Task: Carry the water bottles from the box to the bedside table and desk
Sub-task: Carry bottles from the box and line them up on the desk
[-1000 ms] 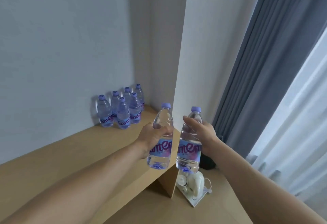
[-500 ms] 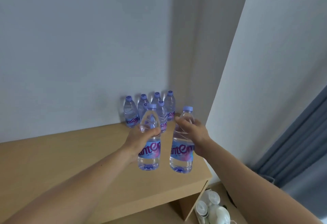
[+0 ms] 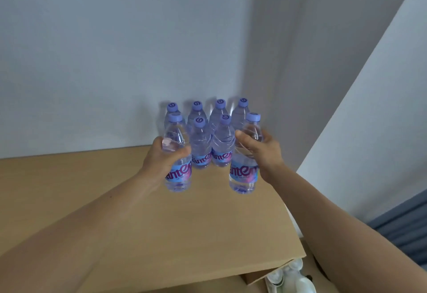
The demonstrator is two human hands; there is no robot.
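Observation:
My left hand (image 3: 164, 156) grips a clear water bottle (image 3: 178, 177) with a purple cap and a blue-pink label, upright just above the wooden desk top (image 3: 184, 228). My right hand (image 3: 262, 151) grips a second matching bottle (image 3: 245, 177), also upright. Both bottles flank a cluster of several identical bottles (image 3: 209, 144) standing in two rows against the back wall. Whether the held bottles touch the desk cannot be told.
A white wall panel (image 3: 369, 130) rises at the desk's right end. Below the desk's right edge sits a lower shelf with white objects (image 3: 293, 279). A grey-blue curtain (image 3: 406, 223) hangs at far right.
The view has closed in on the desk corner. Both hands have carried their bottles forward and apart, now level with the front row of standing bottles.

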